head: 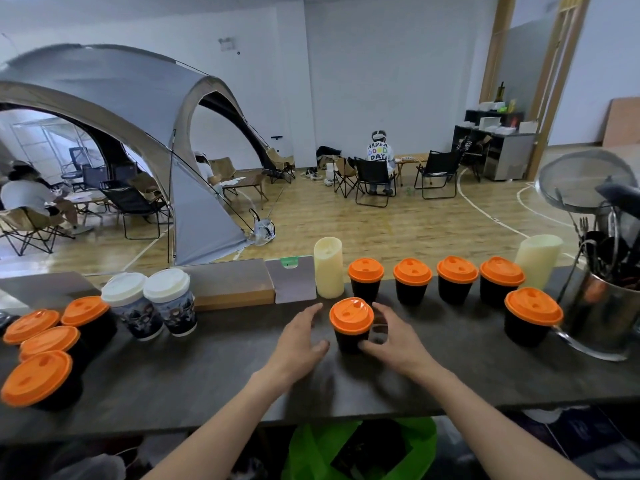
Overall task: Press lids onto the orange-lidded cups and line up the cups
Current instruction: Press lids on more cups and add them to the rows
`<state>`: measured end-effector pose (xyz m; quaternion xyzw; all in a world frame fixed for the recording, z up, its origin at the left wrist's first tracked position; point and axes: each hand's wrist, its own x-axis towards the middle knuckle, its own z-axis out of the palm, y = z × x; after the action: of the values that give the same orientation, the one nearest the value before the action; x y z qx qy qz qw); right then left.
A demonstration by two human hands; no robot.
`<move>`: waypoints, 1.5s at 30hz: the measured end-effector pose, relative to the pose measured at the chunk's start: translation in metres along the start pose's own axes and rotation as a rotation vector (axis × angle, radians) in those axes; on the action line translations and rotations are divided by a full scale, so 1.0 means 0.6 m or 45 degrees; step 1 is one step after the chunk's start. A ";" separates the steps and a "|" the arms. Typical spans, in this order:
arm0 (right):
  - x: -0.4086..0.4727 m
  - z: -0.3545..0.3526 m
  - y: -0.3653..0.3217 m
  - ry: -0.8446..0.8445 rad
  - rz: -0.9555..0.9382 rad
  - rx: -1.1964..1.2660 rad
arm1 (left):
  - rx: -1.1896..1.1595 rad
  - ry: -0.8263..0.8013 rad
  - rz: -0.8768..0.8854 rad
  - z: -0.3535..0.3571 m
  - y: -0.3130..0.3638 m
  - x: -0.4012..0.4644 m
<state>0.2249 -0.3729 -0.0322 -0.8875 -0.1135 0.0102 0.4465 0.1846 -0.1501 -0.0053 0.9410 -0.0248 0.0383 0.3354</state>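
Observation:
A black cup with an orange lid point(351, 323) stands on the dark counter point(207, 368) between my hands. My right hand point(394, 336) curls round its right side, thumb at the front near the base and fingers behind. Just left of the cup, my left hand point(301, 337) is spread with relaxed fingers; I cannot tell whether it touches. Behind it, several orange-lidded cups point(412, 273) stand in a row along the counter's far edge. One more lidded cup point(533, 308) stands alone at the front right. Several others point(50, 341) are clustered at the far left.
Two white-lidded printed cups point(145, 299) stand left of centre. A wooden box point(228, 285), a grey card point(294, 284) and a cream candle point(328, 268) line the far edge. A second candle point(538, 258) and a metal pot of utensils point(602, 313) stand at the right.

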 end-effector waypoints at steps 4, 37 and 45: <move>-0.004 0.014 -0.017 0.126 -0.019 0.193 | -0.261 0.007 -0.038 0.011 0.012 0.005; -0.022 -0.029 -0.085 0.358 0.017 0.612 | -1.144 0.248 -0.211 -0.022 0.089 0.003; -0.037 -0.035 -0.064 0.362 0.005 0.550 | -1.011 0.236 -0.178 -0.009 0.092 -0.001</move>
<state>0.1985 -0.3723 0.0091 -0.7643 -0.0431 -0.0899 0.6372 0.1794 -0.1891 0.0334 0.7306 0.0564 0.0874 0.6749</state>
